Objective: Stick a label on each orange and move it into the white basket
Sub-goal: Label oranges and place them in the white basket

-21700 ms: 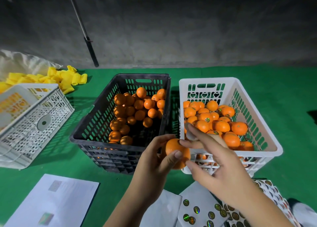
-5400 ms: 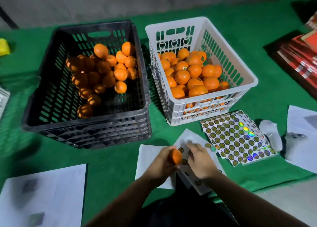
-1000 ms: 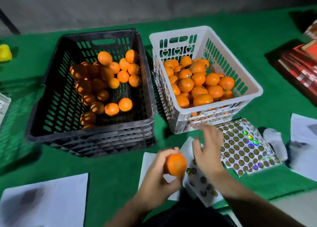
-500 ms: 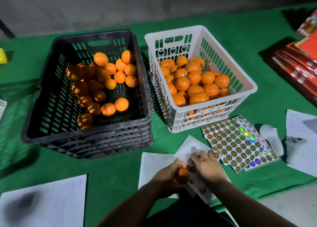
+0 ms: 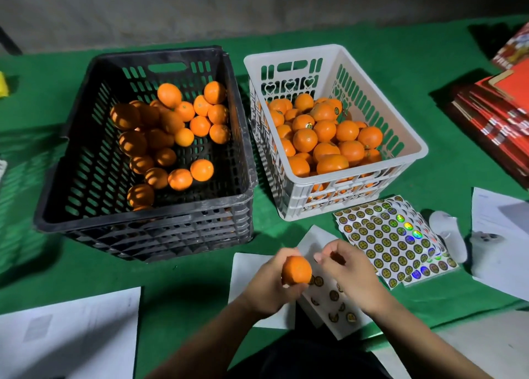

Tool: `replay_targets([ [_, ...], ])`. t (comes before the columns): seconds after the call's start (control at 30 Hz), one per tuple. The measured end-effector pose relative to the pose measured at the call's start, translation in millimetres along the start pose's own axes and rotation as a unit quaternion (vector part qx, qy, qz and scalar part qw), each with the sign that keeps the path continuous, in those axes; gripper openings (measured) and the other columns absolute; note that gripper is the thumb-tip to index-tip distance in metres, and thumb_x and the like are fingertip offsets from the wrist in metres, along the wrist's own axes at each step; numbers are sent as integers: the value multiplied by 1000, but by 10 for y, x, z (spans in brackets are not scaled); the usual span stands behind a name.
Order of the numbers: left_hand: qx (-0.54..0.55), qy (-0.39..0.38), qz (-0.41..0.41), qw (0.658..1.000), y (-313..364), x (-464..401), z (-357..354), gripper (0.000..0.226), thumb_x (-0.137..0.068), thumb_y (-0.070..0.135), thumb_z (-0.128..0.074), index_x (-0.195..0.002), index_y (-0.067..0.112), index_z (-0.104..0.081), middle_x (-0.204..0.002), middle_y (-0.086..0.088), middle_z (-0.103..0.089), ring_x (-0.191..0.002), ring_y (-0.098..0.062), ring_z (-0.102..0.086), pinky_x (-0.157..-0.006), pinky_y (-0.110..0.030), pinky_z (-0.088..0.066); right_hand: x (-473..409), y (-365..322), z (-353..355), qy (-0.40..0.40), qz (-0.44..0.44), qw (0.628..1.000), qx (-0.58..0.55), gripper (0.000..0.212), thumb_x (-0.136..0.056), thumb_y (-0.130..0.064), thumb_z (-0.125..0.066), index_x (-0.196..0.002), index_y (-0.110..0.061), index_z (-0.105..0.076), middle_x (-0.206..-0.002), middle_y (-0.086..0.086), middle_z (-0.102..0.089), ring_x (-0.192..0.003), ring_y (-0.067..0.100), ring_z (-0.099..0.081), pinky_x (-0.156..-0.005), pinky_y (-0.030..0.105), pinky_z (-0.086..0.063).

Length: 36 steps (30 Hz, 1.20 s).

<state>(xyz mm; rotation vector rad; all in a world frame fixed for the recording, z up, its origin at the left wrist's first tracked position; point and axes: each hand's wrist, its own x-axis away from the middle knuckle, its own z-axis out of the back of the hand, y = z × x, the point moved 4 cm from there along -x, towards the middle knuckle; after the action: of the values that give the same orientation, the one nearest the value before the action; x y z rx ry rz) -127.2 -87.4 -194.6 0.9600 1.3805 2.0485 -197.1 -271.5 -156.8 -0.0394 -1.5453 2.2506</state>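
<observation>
Fingers of the left hand (image 5: 267, 285) curl round one orange (image 5: 296, 270), held above a nearly used label sheet (image 5: 329, 298) near the white basket (image 5: 412, 141). The right hand (image 5: 347, 270) has fingertips drawn together just beside the fruit; whether they pinch a label cannot be made out. The black crate (image 5: 237, 198) hides some fruit behind its near wall.

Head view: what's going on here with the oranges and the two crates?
A person is labelling oranges. The left hand grips one orange over a nearly used-up sticker sheet, while the right hand is beside it, fingers curled; whether it pinches a sticker is unclear. Unlabelled oranges wait in the black crate; the white basket holds the finished ones.
</observation>
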Motion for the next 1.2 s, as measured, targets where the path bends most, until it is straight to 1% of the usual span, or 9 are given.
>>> replay_targets([
  [0.3, 18, 72, -43, 996, 622, 245, 251, 56, -85, 37, -76, -130, 57, -49, -126, 26, -57, -116, -3, -61, -97, -27, -56, 35, -810, -74, -98, 14, 992, -76, 25, -92, -15, -77, -75, -28, -66, -72, -2, -59, -70, 10, -52, -70, 24, -42],
  [0.4, 58, 94, -50, 993, 733, 314, 292, 57, -86, 28, -80, -132, 48, -53, -125, 17, -62, -112, -11, -66, -95, -32, -58, 39, -895, -47, -90, 12, 995, -27, 21, -88, -41, -79, -87, -32, -60, -76, 15, -56, -70, 13, -50, -67, 31, -39],
  [0.47, 89, 112, -64, 988, 819, 354, 319, 59, -87, 23, -81, -136, 41, -54, -130, 12, -63, -113, -16, -67, -95, -32, -58, 51, -882, -27, -74, -33, 996, -22, 42, -77, -66, -74, -102, -40, -54, -83, 7, -57, -69, 11, -53, -64, 27, -44],
  [0.6, 103, 120, -109, 981, 986, 407, 322, 61, -87, 23, -84, -139, 33, -54, -139, 10, -60, -123, -19, -64, -96, -31, -57, 152, -922, -191, -197, -150, 940, -234, 59, -79, -69, -73, -130, -41, -61, -125, 11, -71, -106, 25, -72, -88, 41, -60],
  [0.7, 119, 113, -114, 980, 1066, 413, 296, 59, -85, 20, -84, -135, 36, -57, -134, 7, -59, -121, -11, -62, -88, -18, -55, 219, -1042, -277, -175, -170, 886, -395, 48, -88, -55, -71, -127, -26, -70, -124, 17, -71, -106, 30, -72, -82, 33, -60],
  [0.83, 19, 154, -99, 983, 1114, 433, 358, 60, -78, 34, -75, -132, 54, -57, -136, 4, -48, -134, -6, -33, -92, -4, -43, 201, -1136, -301, -96, -103, 931, -336, 38, -86, -42, -74, -118, -21, -73, -113, 13, -73, -94, 26, -73, -74, 33, -60],
  [0.97, -16, 155, -93, 983, 1128, 433, 387, 62, -75, 38, -72, -132, 57, -55, -132, 7, -50, -134, -7, -29, -95, 2, -31, 177, -1162, -287, -55, -66, 951, -297, 35, -88, -42, -72, -117, -23, -73, -114, 16, -71, -97, 26, -72, -74, 38, -60],
  [1.1, -19, 155, -101, 983, 1179, 391, 436, 63, -75, 37, -72, -132, 56, -55, -134, 11, -50, -136, -7, -32, -100, -11, -38, 148, -1201, -333, -42, -59, 945, -320, 40, -76, -51, -78, -110, -31, -75, -110, 16, -72, -99, 27, -71, -80, 44, -60],
  [1.2, -7, 143, -110, 984, 1241, 347, 464, 65, -75, 36, -74, -134, 56, -54, -133, 15, -47, -137, -3, -34, -105, -19, -38, 93, -1251, -262, -44, -38, 954, -295, 41, -72, -56, -80, -109, -38, -75, -110, 3, -76, -106, 20, -72, -89, 35, -59],
])
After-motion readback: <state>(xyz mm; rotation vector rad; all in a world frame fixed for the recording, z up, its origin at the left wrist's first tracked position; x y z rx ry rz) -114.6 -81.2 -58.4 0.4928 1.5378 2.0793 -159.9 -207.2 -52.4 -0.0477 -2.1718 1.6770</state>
